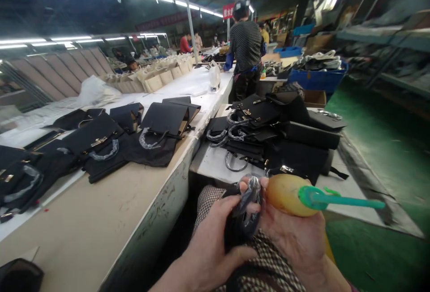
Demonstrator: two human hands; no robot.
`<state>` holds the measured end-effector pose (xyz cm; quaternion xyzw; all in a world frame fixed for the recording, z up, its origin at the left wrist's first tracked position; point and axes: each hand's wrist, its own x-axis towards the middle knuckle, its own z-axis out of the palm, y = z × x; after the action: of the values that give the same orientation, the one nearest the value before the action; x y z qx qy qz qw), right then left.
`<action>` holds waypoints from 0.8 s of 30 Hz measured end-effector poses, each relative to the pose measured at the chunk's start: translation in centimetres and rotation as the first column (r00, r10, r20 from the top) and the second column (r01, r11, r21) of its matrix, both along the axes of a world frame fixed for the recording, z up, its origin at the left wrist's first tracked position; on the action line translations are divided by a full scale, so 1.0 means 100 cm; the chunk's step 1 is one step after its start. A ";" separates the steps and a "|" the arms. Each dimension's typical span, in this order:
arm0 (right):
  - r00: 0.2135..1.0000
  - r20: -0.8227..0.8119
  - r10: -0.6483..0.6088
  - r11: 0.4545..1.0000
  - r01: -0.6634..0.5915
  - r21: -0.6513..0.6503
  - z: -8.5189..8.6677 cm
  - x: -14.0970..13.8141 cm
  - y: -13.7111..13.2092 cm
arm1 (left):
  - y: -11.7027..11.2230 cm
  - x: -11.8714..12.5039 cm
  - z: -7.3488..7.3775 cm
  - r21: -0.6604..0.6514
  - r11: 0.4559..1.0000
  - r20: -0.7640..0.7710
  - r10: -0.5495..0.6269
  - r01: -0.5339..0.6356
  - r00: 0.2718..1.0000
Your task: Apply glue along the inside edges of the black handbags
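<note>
Over my lap, my left hand (pixel 211 229) grips a black bag part with a handle wrapped in clear plastic (pixel 251 193). Its fingers curl around the dark piece, and the thumb lies along the lower side. In my right hand (pixel 295 238) rests a squeeze bottle of amber liquid (pixel 285 191), tilted on its side. The bottle's green nozzle (pixel 349 200) points to the right. Fingertips of the right hand also reach the plastic-wrapped handle. Much of the held bag part is hidden by my hands.
Black handbags (pixel 161 126) lie along the long table (pixel 134 207) on the left. More black bags (pixel 285 130) are piled on a lower table ahead. A person in a striped top (pixel 247 43) stands beyond, near a blue bin (pixel 319 77). Green floor (pixel 379 122) shows at right.
</note>
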<state>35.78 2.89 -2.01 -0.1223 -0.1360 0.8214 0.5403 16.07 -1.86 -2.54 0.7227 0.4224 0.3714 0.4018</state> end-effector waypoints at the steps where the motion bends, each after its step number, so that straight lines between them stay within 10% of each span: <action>1: 1.000 0.012 0.000 1.000 0.000 0.005 0.001 0.000 -0.001 | 0.000 0.006 -0.004 -0.040 0.999 0.005 0.033 -0.033 0.999; 6: 0.991 0.131 -0.013 1.000 0.011 0.012 0.005 0.020 -0.009 | 0.015 -0.005 -0.011 -0.356 0.924 0.080 0.181 -0.141 0.980; 12: 0.983 0.174 -0.065 0.996 0.075 -0.047 0.011 0.044 -0.014 | 0.033 -0.044 -0.011 -0.304 0.820 0.104 0.535 -0.485 0.839; 17: 0.998 0.012 -0.058 0.987 0.059 -0.148 0.016 0.023 -0.024 | 0.046 -0.063 -0.034 -0.074 0.844 -0.259 0.498 -0.531 0.828; 21: 0.998 -0.034 0.061 0.982 -0.066 -0.178 0.018 0.006 -0.033 | 0.057 -0.053 -0.031 0.506 0.855 -0.469 0.386 -0.117 0.794; 24: 0.982 -0.075 0.176 0.978 -0.183 -0.104 0.014 0.002 -0.029 | 0.066 -0.032 -0.025 0.427 0.867 -0.493 -0.016 0.258 0.870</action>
<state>35.97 0.01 -0.63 -0.1123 -0.0829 0.8766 0.4606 12.91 4.70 -5.05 0.8966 0.3482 0.2458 0.1205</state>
